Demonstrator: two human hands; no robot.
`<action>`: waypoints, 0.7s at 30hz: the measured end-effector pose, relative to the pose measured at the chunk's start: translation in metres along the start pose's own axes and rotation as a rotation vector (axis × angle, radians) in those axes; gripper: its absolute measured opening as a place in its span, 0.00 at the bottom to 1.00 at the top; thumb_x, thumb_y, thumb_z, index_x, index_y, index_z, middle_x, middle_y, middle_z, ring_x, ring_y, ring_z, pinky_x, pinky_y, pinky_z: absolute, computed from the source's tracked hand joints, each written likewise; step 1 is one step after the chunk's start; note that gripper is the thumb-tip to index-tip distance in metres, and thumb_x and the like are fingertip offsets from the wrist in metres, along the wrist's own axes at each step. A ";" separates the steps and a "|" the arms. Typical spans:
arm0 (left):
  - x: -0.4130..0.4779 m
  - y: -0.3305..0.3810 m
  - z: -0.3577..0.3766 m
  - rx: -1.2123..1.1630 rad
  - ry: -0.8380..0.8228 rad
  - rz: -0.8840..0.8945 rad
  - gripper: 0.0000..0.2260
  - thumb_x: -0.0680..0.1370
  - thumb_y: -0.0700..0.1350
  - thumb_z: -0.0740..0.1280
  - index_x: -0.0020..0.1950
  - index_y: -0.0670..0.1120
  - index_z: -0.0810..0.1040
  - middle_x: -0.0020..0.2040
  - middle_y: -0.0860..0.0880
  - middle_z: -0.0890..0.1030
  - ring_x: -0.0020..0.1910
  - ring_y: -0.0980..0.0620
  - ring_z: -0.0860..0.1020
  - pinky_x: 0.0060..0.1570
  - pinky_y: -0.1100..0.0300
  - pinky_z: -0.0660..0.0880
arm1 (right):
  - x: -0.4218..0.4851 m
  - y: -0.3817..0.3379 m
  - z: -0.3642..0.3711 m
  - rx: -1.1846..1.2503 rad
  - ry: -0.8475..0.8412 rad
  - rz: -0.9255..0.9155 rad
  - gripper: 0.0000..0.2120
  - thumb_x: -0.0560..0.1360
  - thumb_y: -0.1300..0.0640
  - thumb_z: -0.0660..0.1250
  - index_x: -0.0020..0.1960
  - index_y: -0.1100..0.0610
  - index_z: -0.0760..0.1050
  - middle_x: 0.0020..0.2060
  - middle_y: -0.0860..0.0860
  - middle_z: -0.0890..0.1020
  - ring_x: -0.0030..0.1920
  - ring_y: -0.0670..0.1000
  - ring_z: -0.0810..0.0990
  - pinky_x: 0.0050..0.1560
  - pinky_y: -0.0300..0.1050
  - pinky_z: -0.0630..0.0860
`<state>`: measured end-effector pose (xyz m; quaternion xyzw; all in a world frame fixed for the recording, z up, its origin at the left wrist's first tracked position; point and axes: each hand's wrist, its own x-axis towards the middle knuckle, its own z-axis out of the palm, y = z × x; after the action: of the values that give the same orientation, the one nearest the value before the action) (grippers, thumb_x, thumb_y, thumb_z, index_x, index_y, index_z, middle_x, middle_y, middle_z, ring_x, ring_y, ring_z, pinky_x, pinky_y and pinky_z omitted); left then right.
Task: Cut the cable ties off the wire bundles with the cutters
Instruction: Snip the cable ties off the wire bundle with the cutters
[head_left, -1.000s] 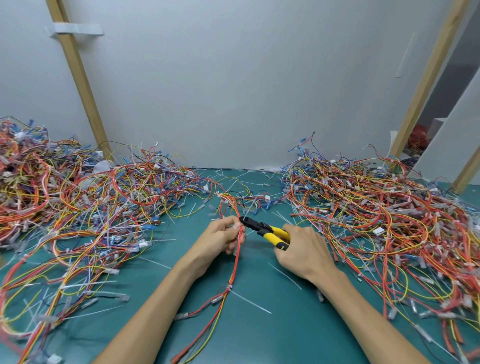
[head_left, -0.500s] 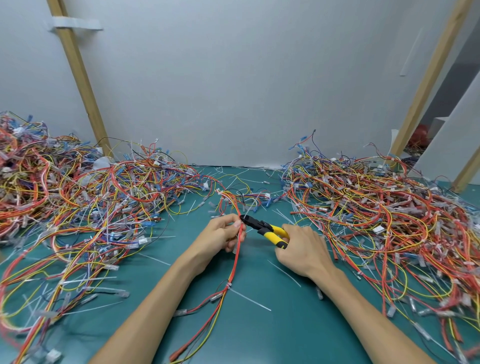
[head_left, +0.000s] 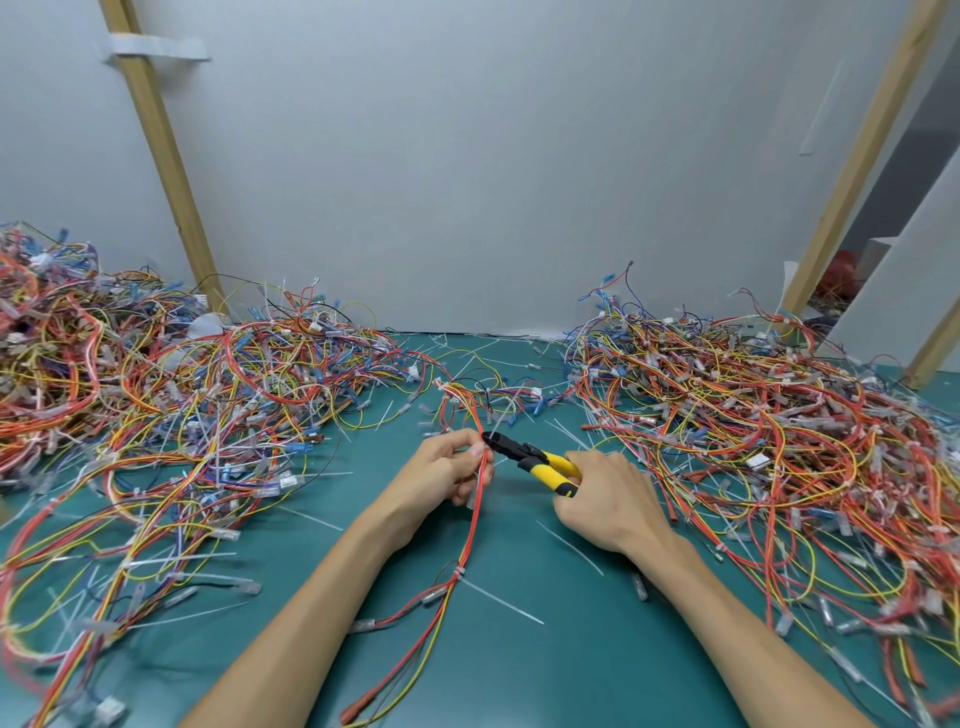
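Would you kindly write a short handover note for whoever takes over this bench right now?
Left hand: pinches the red-and-yellow wire bundle above the green mat.
Right hand: grips the yellow-handled cutters, tip at the bundle beside the left fingertips.
Done: loose cut ties lie on the mat.
Left: a white cable tie lower on this bundle is uncut. A left wire pile and a right wire pile flank the work spot; I cannot tell which is finished.

My left grip (head_left: 447, 475) pinches the red wire bundle (head_left: 470, 525); my right grip (head_left: 605, 499) holds the cutters (head_left: 530, 457) at it.
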<state>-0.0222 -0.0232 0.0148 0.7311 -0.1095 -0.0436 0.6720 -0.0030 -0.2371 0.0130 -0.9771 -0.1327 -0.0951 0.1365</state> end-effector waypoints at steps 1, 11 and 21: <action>0.000 0.000 0.000 0.001 -0.001 0.000 0.10 0.84 0.39 0.57 0.43 0.44 0.70 0.32 0.52 0.76 0.26 0.56 0.65 0.27 0.66 0.63 | 0.000 0.000 0.000 0.002 -0.003 -0.001 0.09 0.65 0.49 0.63 0.35 0.54 0.65 0.29 0.50 0.74 0.33 0.56 0.72 0.29 0.44 0.58; 0.002 -0.003 -0.001 -0.017 -0.011 0.007 0.10 0.84 0.40 0.57 0.43 0.44 0.70 0.32 0.52 0.76 0.25 0.57 0.64 0.26 0.67 0.63 | 0.001 0.001 -0.002 -0.001 -0.025 0.004 0.08 0.65 0.51 0.63 0.37 0.56 0.69 0.31 0.52 0.75 0.35 0.59 0.73 0.30 0.45 0.61; 0.001 -0.003 -0.001 -0.014 -0.015 0.006 0.10 0.84 0.40 0.57 0.43 0.44 0.70 0.33 0.51 0.76 0.26 0.56 0.65 0.27 0.67 0.64 | 0.001 0.000 -0.005 0.019 -0.043 0.005 0.08 0.66 0.52 0.64 0.36 0.55 0.68 0.30 0.52 0.74 0.32 0.55 0.71 0.29 0.44 0.59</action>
<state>-0.0207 -0.0221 0.0117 0.7258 -0.1165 -0.0481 0.6762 -0.0031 -0.2381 0.0180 -0.9778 -0.1343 -0.0724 0.1433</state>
